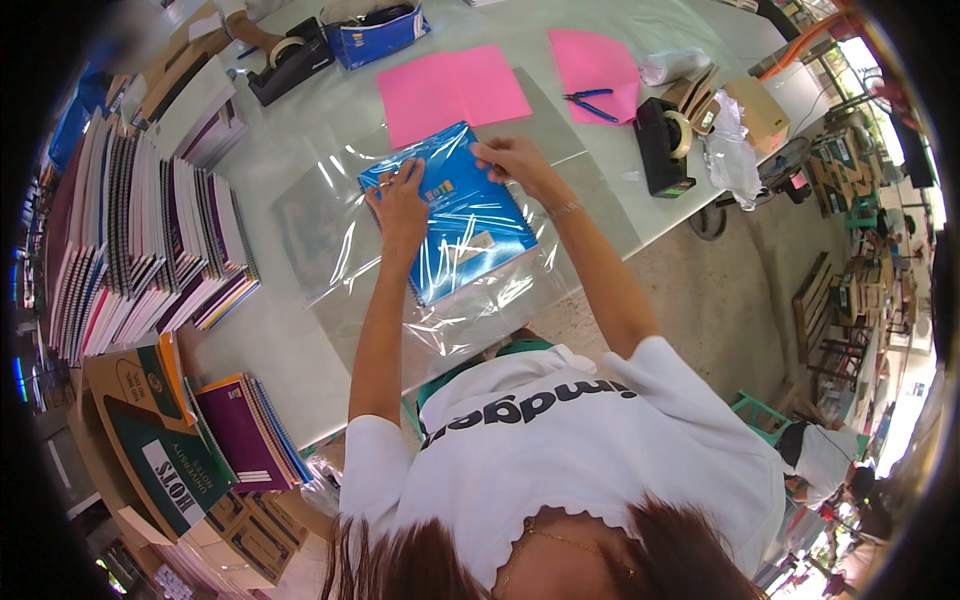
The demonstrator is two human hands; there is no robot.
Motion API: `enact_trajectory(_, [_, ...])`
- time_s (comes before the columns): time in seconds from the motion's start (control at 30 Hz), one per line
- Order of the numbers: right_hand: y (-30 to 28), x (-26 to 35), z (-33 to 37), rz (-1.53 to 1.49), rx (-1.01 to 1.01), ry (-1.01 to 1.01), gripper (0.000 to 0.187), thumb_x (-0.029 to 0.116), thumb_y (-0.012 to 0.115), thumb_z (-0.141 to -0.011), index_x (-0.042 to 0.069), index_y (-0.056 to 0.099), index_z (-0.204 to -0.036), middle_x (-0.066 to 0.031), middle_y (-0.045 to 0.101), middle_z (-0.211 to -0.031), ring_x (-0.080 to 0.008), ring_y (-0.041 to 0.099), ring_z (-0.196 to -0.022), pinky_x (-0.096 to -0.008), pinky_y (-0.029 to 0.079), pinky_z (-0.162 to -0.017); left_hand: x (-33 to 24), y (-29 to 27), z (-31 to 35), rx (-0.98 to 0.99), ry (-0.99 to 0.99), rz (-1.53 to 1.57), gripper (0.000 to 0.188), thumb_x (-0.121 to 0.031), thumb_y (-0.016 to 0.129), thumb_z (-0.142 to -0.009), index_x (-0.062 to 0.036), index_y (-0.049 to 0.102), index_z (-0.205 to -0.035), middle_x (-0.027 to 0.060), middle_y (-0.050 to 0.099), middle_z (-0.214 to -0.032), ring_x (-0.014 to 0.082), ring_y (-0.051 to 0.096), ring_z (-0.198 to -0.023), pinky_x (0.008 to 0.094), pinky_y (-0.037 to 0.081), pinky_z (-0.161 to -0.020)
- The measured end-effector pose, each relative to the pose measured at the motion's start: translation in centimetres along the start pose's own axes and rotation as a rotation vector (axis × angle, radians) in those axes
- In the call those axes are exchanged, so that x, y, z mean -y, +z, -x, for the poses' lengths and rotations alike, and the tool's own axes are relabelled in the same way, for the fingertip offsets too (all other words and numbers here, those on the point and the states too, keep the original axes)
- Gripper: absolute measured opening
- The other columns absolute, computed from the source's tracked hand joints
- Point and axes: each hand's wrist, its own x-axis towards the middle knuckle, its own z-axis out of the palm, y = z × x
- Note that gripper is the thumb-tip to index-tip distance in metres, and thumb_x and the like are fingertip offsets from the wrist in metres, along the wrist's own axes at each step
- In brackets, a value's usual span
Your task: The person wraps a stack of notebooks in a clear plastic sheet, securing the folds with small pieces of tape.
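Observation:
A blue spiral notebook (470, 215) lies tilted on a large sheet of clear plastic film (345, 310) spread over the table. Glossy streaks run across its cover. My left hand (402, 208) rests on the notebook's left part, fingers extended and pressing down; a ring shows on it. At the upper right edge of the notebook, my right hand (512, 165) has its fingers pinched together at the film's edge. The fingertips partly hide what they grip. Just beyond the notebook lies a folded pink sheet (455, 90).
Stacked spiral notebooks (150, 230) line the left side. A carton (150, 440) and purple notebooks (240, 430) stand near left. Black tape dispensers (662, 150) sit right and far left. Blue pliers (592, 103) lie on another pink sheet (590, 60). A blue pouch (375, 38) is at the back.

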Motion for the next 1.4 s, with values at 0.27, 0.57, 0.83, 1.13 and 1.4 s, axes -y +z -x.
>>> enact_trajectory(0.27, [5.5,-2.1,-6.3,0.207,-0.088,-0.033,0.021,0.015,0.074,-0.076,-0.002,0.064,-0.068,-0.0082,0.064,-0.061,-0.0111,0.059,-0.048,-0.023,0.046,-0.042,0.2,0.2,0.2,-0.023,0.029,0.085,0.058,0.0,0.054,-0.074,-0.0156,0.051,-0.13,-0.0014,0.049,-0.133,0.0251,0.043,-0.12,0.0588,0.022,-0.103])
enact_trajectory(0.57, [5.4,-0.6,-8.0,0.629,0.002,0.072,0.042,0.038,0.073,-0.076,0.0,0.064,-0.063,-0.0103,0.066,-0.064,-0.0118,0.061,-0.05,-0.0241,0.05,-0.05,-1.4,0.9,-2.6,-0.169,0.022,-0.173,0.036,-0.025,0.047,-0.091,-0.0179,0.056,-0.126,0.0076,0.054,-0.122,0.0303,0.051,-0.113,0.0601,0.022,-0.103])
enact_trajectory(0.83, [2.7,-2.4,-0.2,0.969,-0.109,-0.349,0.035,0.039,0.071,-0.074,0.005,0.062,-0.077,-0.0135,0.063,-0.082,-0.033,0.06,-0.083,-0.042,0.047,-0.074,1.0,-1.3,4.7,-0.035,-0.22,-0.002,0.049,-0.046,0.049,-0.089,-0.02,0.052,-0.131,0.0131,0.042,-0.137,0.0352,0.038,-0.127,0.0536,0.02,-0.107])
enact_trajectory(1.13, [-3.6,-9.9,17.6,1.044,0.168,-0.634,0.07,0.014,0.072,-0.074,0.019,0.042,-0.137,-0.0128,0.029,-0.148,-0.0376,0.023,-0.137,-0.0508,0.02,-0.111,1.9,-4.4,20.4,0.267,-1.254,1.407,0.073,-0.054,0.062,-0.082,-0.0083,0.042,-0.136,0.0052,0.058,-0.112,0.0197,0.056,-0.099,0.0322,0.043,-0.082])
enact_trajectory(1.4, [-2.3,-10.6,17.5,0.698,0.089,-0.612,0.044,0.007,0.045,-0.091,0.014,0.047,-0.135,-0.0061,0.041,-0.143,-0.0306,0.028,-0.137,-0.0484,0.014,-0.112,-8.5,-3.5,21.5,-0.017,0.08,0.12,0.032,-0.007,0.066,-0.078,-0.0191,0.067,-0.107,0.0028,0.056,-0.083,0.018,0.056,-0.078,0.0284,0.045,-0.071])
